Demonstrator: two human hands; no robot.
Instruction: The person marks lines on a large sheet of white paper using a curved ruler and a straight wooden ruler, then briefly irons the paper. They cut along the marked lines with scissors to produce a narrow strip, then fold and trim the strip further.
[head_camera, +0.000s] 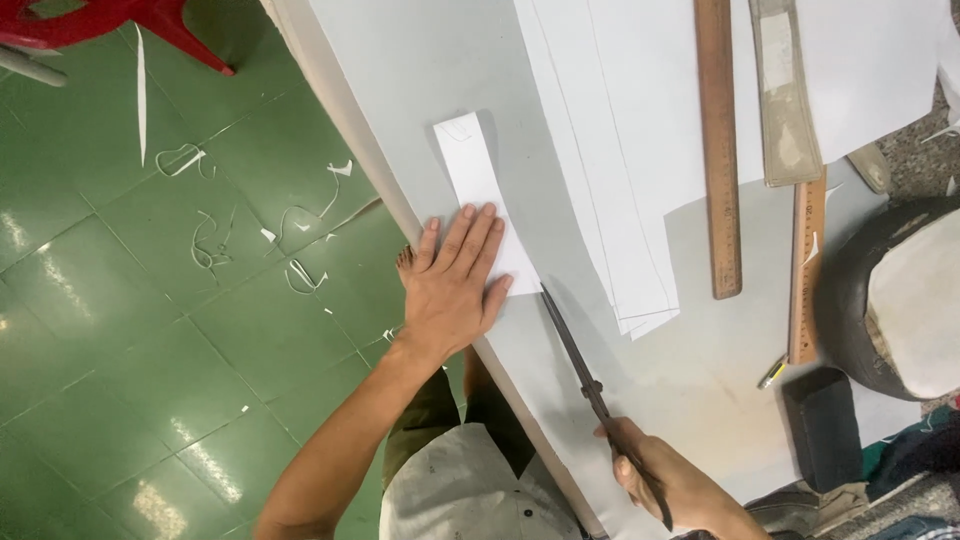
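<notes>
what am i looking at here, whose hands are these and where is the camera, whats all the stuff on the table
This is one picture from a camera worn on a person's head, looking down at their own bare hands. The left hand presses flat on a white paper strip at the edge of a grey table. The right hand holds long dark scissors, tips by the strip. Further along lie large white sheets and wooden rulers. Paper scraps litter the green floor.

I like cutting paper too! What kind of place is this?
Probably a craft or tailoring workshop: a grey table with big white paper sheets, long wooden rulers, scissors, and paper scraps on the green floor.
</notes>
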